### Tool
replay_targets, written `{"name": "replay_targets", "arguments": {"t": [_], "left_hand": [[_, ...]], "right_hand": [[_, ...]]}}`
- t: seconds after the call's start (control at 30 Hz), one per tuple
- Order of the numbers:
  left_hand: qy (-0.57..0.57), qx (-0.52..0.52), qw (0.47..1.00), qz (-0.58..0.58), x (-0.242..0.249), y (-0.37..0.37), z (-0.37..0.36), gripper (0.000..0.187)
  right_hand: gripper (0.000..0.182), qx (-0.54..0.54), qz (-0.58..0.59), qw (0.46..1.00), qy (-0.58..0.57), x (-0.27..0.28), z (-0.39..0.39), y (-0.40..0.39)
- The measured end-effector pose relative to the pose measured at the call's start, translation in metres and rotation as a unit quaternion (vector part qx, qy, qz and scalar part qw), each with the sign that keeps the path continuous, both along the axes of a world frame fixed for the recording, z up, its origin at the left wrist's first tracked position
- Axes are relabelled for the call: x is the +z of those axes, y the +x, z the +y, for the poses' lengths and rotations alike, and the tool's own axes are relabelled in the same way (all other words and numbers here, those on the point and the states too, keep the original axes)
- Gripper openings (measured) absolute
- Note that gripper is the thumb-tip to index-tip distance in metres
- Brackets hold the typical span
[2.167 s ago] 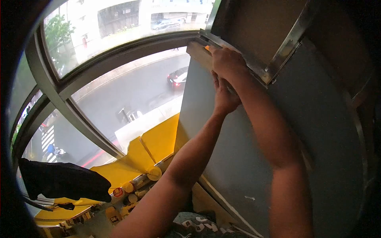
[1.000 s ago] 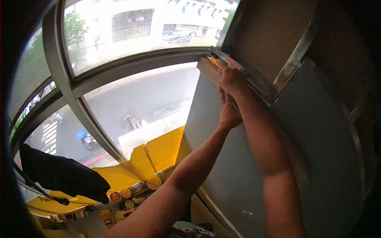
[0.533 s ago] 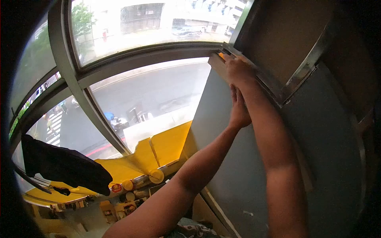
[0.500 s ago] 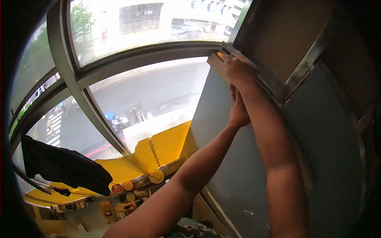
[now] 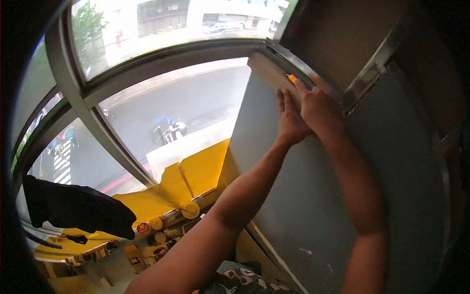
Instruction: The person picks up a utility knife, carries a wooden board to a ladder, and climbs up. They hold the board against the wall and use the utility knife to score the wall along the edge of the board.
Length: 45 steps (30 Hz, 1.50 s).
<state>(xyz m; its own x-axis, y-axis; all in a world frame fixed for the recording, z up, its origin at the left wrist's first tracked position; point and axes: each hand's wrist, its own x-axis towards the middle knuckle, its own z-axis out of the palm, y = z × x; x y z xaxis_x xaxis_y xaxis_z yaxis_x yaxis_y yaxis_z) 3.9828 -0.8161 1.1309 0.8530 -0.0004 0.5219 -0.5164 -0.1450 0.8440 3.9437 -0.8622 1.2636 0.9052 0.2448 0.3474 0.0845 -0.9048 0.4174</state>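
- Far left: some black, cloth-looking thing (image 5: 81,205) hanging in front of the glass.
- Next over, the window frame (image 5: 166,58), with a yellow sheet (image 5: 203,166) below it.
- Left hand (image 5: 294,125): open, nothing gripped that I can see, fingers out straight against the pale edge strip (image 5: 266,70) on top of the grey panel (image 5: 274,181).
- Orange-tipped tool (image 5: 293,78): right at that strip, up and left of the right hand, just past the left fingertips. Long axis runs roughly along the strip, tip toward the window corner. Can't make out the very end.
- Right hand (image 5: 321,110): closed around the tool, index finger stretched along it, so it's the nearer hand. Its wrist sits just beside the left one.
- Far right: metal frame (image 5: 367,81), dark board behind.
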Motion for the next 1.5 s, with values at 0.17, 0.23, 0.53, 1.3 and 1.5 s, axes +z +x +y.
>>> {"name": "replay_targets", "arguments": {"t": [0.17,0.23,0.53,1.3,1.5], "left_hand": [[-0.049,0.009,0.999,0.014,-0.008,0.007,-0.006,0.157],[-0.041,0.014,0.999,0.006,-0.008,0.006,-0.005,0.161],[-0.042,0.001,0.999,0.022,-0.008,0.004,-0.008,0.168],[-0.014,-0.008,0.999,0.041,-0.005,0.003,-0.007,0.165],[0.0,-0.003,1.0,0.014,-0.008,0.006,-0.005,0.164]], "right_hand": [[0.046,-0.019,-0.001,1.0,-0.01,0.001,-0.024,-0.051],[0.048,-0.022,0.031,0.999,0.005,0.002,-0.033,-0.071],[0.057,-0.103,0.065,0.991,-0.048,0.005,-0.066,-0.156],[0.057,0.013,-0.024,0.997,0.074,-0.024,-0.117,-0.241],[0.045,0.055,-0.143,0.947,0.283,-0.036,-0.099,-0.235]]}}
